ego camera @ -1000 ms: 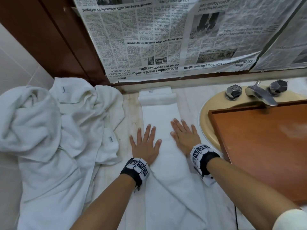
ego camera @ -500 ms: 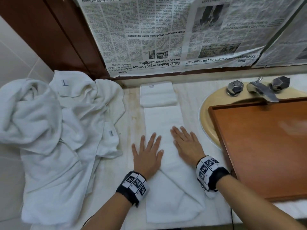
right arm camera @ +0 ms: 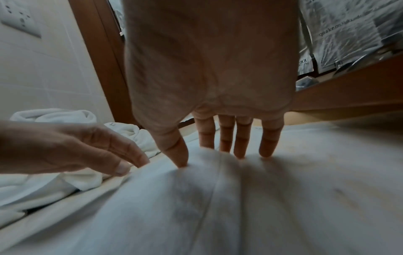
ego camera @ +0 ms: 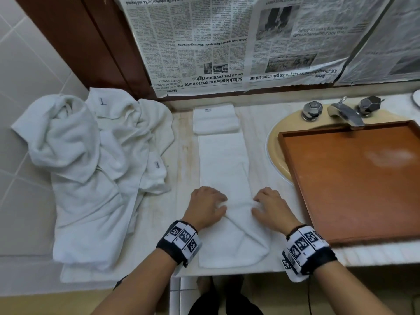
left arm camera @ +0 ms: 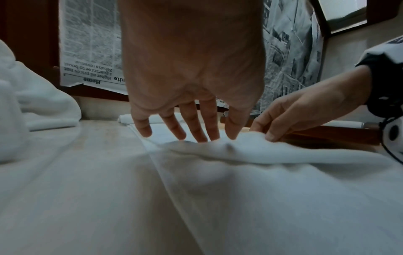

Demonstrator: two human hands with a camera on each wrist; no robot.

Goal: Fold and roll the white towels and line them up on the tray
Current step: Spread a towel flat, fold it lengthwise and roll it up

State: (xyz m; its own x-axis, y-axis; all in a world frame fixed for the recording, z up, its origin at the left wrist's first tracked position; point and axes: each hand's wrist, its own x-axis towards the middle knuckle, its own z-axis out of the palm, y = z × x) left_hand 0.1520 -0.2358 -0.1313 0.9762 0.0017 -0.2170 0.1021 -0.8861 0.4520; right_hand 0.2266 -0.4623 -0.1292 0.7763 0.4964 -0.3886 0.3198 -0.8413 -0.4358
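Head view shows me the long folded towel (ego camera: 223,178) lying on the counter (ego camera: 256,142), from the front edge toward the back wall. My left hand (ego camera: 205,206) and right hand (ego camera: 271,208) pinch a raised ridge of this towel near the front edge, fingers curled, thumbs pressing the cloth. A small folded towel (ego camera: 216,119) touches its far end. The wooden tray (ego camera: 354,178) sits over the sink (ego camera: 276,142) at the right. A loose towel heap (ego camera: 95,167) lies at the left.
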